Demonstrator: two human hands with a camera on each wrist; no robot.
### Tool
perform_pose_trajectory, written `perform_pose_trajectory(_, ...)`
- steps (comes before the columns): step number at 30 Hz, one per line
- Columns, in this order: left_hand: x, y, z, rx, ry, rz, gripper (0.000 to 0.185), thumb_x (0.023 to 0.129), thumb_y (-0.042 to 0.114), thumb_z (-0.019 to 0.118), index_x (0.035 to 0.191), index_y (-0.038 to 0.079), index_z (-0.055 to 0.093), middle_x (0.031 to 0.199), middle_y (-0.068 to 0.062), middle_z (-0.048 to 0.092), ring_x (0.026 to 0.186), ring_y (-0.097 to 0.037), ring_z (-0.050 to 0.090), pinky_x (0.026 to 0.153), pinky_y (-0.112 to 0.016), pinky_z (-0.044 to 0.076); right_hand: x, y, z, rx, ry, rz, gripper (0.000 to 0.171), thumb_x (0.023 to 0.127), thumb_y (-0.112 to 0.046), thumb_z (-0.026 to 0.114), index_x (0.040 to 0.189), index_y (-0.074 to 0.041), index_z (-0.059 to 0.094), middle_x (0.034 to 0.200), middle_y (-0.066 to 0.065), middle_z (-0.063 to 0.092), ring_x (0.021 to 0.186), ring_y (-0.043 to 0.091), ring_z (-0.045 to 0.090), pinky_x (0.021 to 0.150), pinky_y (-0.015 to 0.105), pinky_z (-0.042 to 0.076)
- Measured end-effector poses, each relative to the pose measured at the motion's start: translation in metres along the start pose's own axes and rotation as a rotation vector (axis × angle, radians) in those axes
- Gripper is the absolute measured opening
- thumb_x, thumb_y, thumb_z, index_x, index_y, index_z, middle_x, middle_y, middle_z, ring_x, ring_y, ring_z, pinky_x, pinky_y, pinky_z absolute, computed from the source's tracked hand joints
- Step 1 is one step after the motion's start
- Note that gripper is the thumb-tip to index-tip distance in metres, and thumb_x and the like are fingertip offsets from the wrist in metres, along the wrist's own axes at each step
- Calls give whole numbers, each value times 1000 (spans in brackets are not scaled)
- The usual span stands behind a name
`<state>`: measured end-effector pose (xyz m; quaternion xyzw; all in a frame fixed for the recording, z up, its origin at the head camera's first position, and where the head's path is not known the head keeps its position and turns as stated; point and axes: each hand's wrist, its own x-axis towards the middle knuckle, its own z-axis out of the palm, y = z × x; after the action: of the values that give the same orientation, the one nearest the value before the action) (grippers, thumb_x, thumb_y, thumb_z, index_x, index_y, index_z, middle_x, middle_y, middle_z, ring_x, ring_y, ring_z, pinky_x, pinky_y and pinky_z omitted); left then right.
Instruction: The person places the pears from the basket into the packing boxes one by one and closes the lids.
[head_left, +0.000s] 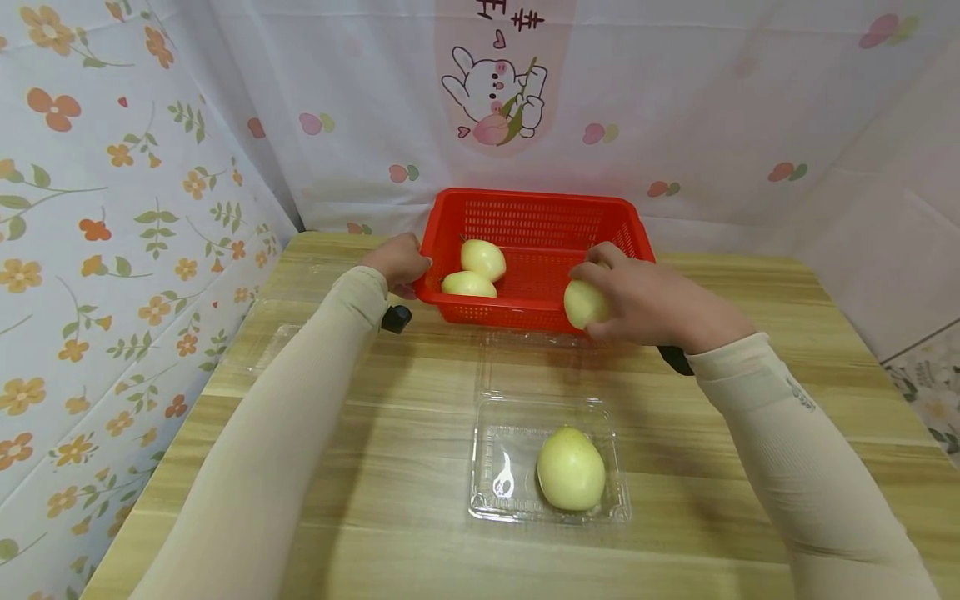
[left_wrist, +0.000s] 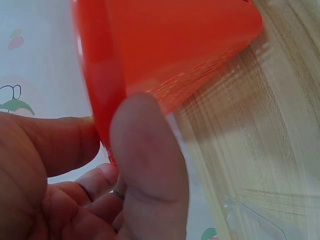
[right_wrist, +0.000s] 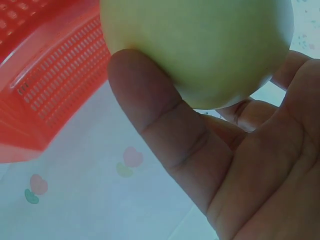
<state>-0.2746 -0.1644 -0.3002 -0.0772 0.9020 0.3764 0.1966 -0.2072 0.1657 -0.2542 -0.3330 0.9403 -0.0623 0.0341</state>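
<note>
My right hand (head_left: 637,296) grips a pale yellow-green pear (head_left: 585,305) at the front right rim of the red basket (head_left: 525,303). In the right wrist view, thumb and fingers curl round that pear (right_wrist: 200,50). My left hand (head_left: 401,262) pinches the basket's left rim; the left wrist view shows thumb and fingers on either side of the red rim (left_wrist: 102,90). Inside the basket at the left lie two more pears, one pear (head_left: 483,260) behind another pear (head_left: 468,284). An open clear plastic clamshell box (head_left: 504,500) holds one pear (head_left: 571,469) on its right side.
The clamshell's clear lid (head_left: 517,367) lies flat toward the basket. More clear plastic packaging (head_left: 273,342) lies on the wooden table (head_left: 420,500) at the left, partly behind my left sleeve. A patterned cloth (head_left: 360,100) hangs behind the basket and another (head_left: 120,250) along the left.
</note>
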Motion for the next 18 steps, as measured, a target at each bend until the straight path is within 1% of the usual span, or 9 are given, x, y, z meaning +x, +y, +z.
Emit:
perform_pose_trajectory(3,-2,0,0,6,7,1,22,102,13,48,119,0,44,105,-17,57,84,-32,67,67,-35,60,-3,0,2,-2,-1,5,52,78,-27,75,126,-15,59,127,10,46,79,22,60,71,38,53)
perform_pose_trajectory(8,-4,1,-1,-4,4,-8,23,102,13,48,120,-1,45,104,-17,57,75,-26,65,66,-34,59,-7,0,5,8,-10,4,53,78,-27,76,126,-14,58,129,11,46,81,23,60,70,37,55)
perform_pose_trajectory(18,-2,2,0,-3,2,-4,23,102,14,48,120,0,44,105,-17,58,76,-27,65,66,-34,59,-14,-3,9,3,4,-29,53,78,-27,79,125,-12,59,124,10,47,77,20,59,70,35,55)
